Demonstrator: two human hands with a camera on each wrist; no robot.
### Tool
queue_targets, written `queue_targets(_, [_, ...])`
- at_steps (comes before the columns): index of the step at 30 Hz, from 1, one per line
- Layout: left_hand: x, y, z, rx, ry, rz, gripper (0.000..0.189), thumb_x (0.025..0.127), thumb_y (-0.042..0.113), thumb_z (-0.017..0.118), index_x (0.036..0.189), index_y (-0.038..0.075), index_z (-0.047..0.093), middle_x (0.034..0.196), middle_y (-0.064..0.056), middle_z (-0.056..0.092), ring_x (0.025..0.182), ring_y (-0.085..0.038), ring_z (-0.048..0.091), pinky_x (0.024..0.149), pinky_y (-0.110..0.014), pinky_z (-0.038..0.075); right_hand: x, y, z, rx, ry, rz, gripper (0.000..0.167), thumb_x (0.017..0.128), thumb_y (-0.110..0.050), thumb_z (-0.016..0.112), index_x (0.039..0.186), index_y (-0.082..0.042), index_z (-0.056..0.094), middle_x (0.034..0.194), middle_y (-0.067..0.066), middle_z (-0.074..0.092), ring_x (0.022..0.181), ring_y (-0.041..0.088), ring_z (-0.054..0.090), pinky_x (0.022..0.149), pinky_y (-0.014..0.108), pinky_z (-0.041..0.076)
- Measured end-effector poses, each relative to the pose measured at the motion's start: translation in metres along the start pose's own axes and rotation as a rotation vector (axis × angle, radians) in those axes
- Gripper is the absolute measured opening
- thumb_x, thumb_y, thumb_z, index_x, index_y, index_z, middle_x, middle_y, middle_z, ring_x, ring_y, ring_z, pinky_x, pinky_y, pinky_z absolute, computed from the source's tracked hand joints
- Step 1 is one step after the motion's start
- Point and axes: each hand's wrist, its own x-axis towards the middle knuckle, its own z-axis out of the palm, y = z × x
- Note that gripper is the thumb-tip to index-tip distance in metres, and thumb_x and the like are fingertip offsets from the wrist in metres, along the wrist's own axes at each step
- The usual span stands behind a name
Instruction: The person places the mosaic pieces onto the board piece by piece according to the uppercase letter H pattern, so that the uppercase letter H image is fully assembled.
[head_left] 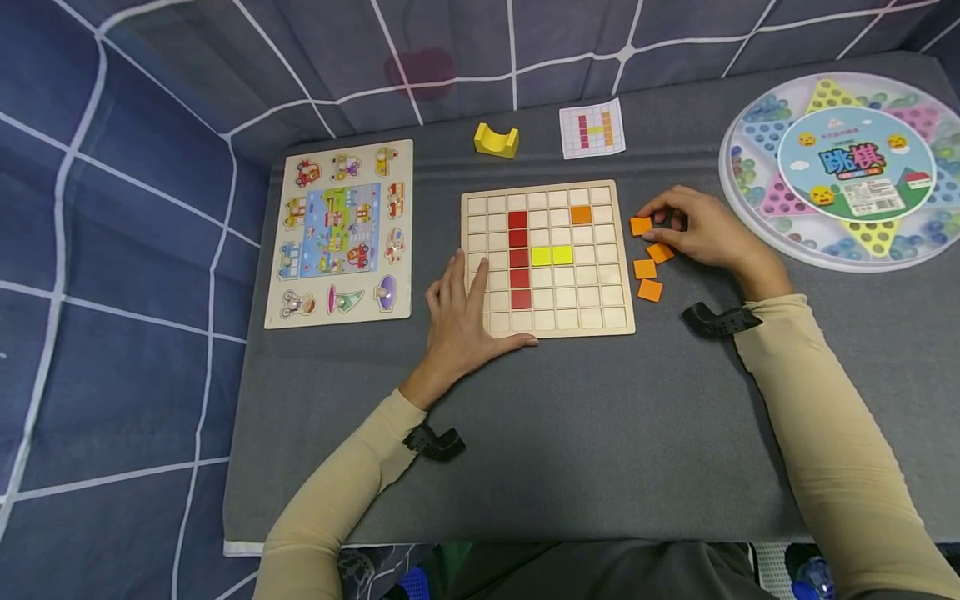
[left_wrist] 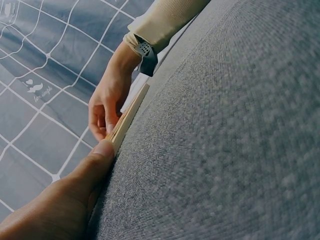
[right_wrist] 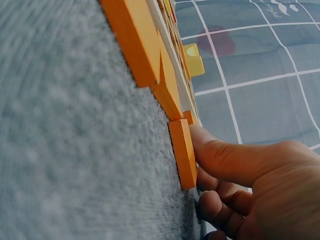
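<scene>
A wooden grid board (head_left: 588,319) lies flat, bearing a column of several red tiles (head_left: 519,257), two yellow tiles (head_left: 551,256) and one orange tile (head_left: 581,215). My left hand (head_left: 457,321) rests spread at its lower left corner, fingers over the left edge and thumb along the near edge. To the right of the board, the thumb and index finger of my right hand (head_left: 701,229) pinch a small orange square tile (head_left: 640,226). More loose orange tiles (head_left: 649,290) lie just below it; in the right wrist view the thumb is close behind an orange tile (right_wrist: 184,155).
A small card with a printed grid pattern (head_left: 592,129) and a yellow curved block (head_left: 496,141) lie beyond the board. At left is a wooden picture puzzle (head_left: 401,233). A round Chinese checkers set (head_left: 855,167) sits at right, close to my right hand.
</scene>
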Motion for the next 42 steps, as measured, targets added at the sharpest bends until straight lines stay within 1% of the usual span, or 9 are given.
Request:
queue_targets(8, [0.0,0.0,0.001,0.002,0.006,0.001,0.132,0.055,0.079,0.075,0.154,0.007,0.028,0.159,-0.024,0.017,0.148,-0.036,0.016,0.104,-0.055,0.021,0.002,-0.005,-0.001,-0.018,0.004,-0.009,0.026,0.089,-0.012,0.072,0.113,-0.005,0.067,0.093,0.008,0.057,0.072,0.014,0.045,0.063,0.02,0.034])
queue_targets(13, [0.0,-0.001,0.001,0.002,0.002,-0.002,0.132,0.055,0.079,0.075,0.154,0.007,0.028,0.159,-0.024,0.017,0.148,-0.036,0.016,0.105,-0.055,0.02,0.007,-0.018,0.001,-0.026,-0.005,-0.027,0.029,0.087,-0.013,0.075,0.113,-0.004,0.067,0.094,0.01,0.054,0.078,0.016,0.044,0.067,0.024,0.033])
queue_targets(16, [0.001,-0.001,0.001,0.004,-0.003,-0.007,0.131,0.055,0.079,0.075,0.154,0.007,0.028,0.16,-0.024,0.017,0.148,-0.035,0.015,0.105,-0.055,0.02,0.015,-0.03,0.005,0.0,-0.004,-0.063,0.03,0.083,-0.01,0.078,0.11,-0.002,0.068,0.098,0.013,0.053,0.087,0.022,0.045,0.076,0.031,0.033])
queue_targets(18, [0.001,0.0,0.0,0.003,-0.011,-0.013,0.131,0.055,0.079,0.075,0.154,0.007,0.027,0.16,-0.023,0.016,0.148,-0.035,0.014,0.105,-0.055,0.02,0.021,-0.038,0.009,0.011,-0.007,-0.099,0.028,0.082,-0.01,0.078,0.108,-0.003,0.069,0.104,0.015,0.053,0.095,0.027,0.046,0.085,0.039,0.034])
queue_targets(20, [0.0,0.0,0.0,0.003,-0.017,-0.018,0.131,0.055,0.078,0.076,0.154,0.007,0.027,0.16,-0.023,0.015,0.149,-0.035,0.014,0.105,-0.055,0.02,0.028,-0.044,0.013,0.022,-0.013,-0.131,0.025,0.082,-0.01,0.079,0.105,-0.004,0.07,0.11,0.016,0.054,0.105,0.032,0.045,0.094,0.049,0.032])
queue_targets(22, [0.0,0.0,-0.001,0.005,-0.023,-0.021,0.132,0.055,0.078,0.076,0.155,0.008,0.026,0.161,-0.023,0.014,0.149,-0.035,0.014,0.105,-0.055,0.02,0.032,-0.049,0.017,0.024,-0.024,-0.153,0.024,0.083,-0.012,0.079,0.104,-0.005,0.07,0.115,0.016,0.054,0.111,0.035,0.044,0.098,0.054,0.028])
queue_targets(30, [-0.003,0.001,-0.001,0.022,-0.029,-0.022,0.131,0.056,0.079,0.074,0.155,0.009,0.025,0.161,-0.022,0.014,0.148,-0.034,0.016,0.105,-0.055,0.021,0.035,-0.047,0.03,0.005,-0.048,-0.167,0.026,0.081,-0.016,0.081,0.103,-0.006,0.07,0.121,0.016,0.054,0.115,0.037,0.043,0.094,0.054,0.027])
queue_targets(37, [-0.005,-0.002,0.0,0.021,0.018,-0.006,0.132,0.054,0.079,0.075,0.154,0.007,0.029,0.16,-0.023,0.017,0.148,-0.035,0.019,0.103,-0.056,0.022,0.037,-0.046,0.035,-0.005,-0.039,-0.158,0.027,0.082,-0.019,0.081,0.104,-0.007,0.071,0.122,0.016,0.053,0.115,0.037,0.043,0.092,0.054,0.027])
queue_targets(42, [-0.003,-0.001,0.003,0.008,0.021,0.006,0.132,0.054,0.08,0.075,0.154,0.007,0.029,0.16,-0.023,0.017,0.148,-0.036,0.018,0.103,-0.056,0.022,0.036,-0.047,0.035,-0.017,-0.018,-0.147,0.027,0.082,-0.019,0.081,0.104,-0.008,0.071,0.121,0.016,0.053,0.114,0.036,0.043,0.091,0.053,0.027])
